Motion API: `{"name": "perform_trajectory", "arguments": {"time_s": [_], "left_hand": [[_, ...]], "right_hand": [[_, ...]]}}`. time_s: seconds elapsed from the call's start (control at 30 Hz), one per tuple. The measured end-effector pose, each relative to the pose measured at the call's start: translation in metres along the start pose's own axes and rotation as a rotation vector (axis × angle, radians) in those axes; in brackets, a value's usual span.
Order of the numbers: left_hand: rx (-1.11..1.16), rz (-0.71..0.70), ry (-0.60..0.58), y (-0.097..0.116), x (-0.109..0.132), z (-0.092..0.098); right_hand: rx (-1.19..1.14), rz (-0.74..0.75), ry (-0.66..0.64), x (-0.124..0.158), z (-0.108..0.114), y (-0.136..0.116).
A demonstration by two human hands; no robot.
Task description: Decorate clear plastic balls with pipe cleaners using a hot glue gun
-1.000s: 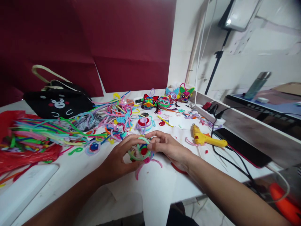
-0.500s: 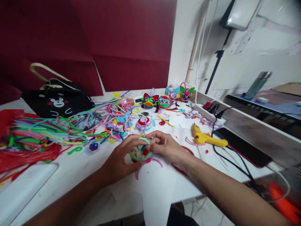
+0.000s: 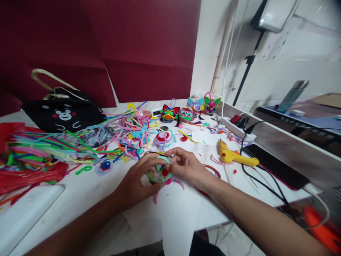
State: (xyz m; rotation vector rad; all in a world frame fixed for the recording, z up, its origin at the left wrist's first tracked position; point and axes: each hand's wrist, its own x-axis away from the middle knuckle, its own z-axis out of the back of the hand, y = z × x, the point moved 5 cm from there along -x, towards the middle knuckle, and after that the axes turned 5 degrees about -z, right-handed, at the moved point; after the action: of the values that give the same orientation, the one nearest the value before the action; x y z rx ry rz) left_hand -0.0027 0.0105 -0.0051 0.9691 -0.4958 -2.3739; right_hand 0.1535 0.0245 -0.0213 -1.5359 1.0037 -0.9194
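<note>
Low over the front of the table, my left hand (image 3: 138,181) curls its fingers and thumb round a small ball of pipe cleaners (image 3: 160,173), green with red and white parts. From the other side my right hand (image 3: 185,165) pinches the ball's upper edge between thumb and fingers. Pink pipe-cleaner ends (image 3: 178,184) stick out below it. Both palms and fingers cover much of the ball. Just behind it lies a coiled red and lilac pipe-cleaner piece (image 3: 163,138).
A yellow glue gun (image 3: 236,157) and a black phone (image 3: 275,167) lie on the right with cables. Loose pipe cleaners (image 3: 53,147) heap on the left, before a black bag (image 3: 64,115). Several finished animal-head ornaments (image 3: 185,114) stand at the back, near a power strip (image 3: 237,128).
Almost nothing differs. Both hands keep their hold on the pipe-cleaner ball, and the view has shifted very slightly.
</note>
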Motion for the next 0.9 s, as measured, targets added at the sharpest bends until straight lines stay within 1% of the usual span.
{"name": "perform_trajectory", "arguments": {"time_s": [0.1,0.2,0.37,0.43,0.6,0.73,0.9], "left_hand": [[0.07,0.044,-0.011,-0.001,-0.001,-0.001],[0.222,0.122,0.003,-0.001,-0.002,-0.001],[0.55,0.426,0.068,-0.006,0.0,-0.006],[0.646,0.493,0.105,-0.007,0.001,-0.008],[0.749,0.508,0.175,-0.008,0.0,-0.01],[0.783,0.511,0.176,-0.009,-0.001,-0.01],[0.772,0.519,0.174,-0.012,0.0,-0.011]], "right_hand": [[0.04,0.018,0.011,-0.002,0.002,0.001],[0.071,0.028,0.017,-0.003,0.004,0.001],[0.054,0.045,0.012,-0.002,0.003,0.002],[0.044,0.044,0.0,-0.001,0.002,0.002],[0.057,0.038,-0.011,-0.001,0.001,0.002],[0.08,0.048,-0.009,-0.002,0.002,0.004],[0.097,0.056,-0.008,-0.003,0.002,0.004]]}}
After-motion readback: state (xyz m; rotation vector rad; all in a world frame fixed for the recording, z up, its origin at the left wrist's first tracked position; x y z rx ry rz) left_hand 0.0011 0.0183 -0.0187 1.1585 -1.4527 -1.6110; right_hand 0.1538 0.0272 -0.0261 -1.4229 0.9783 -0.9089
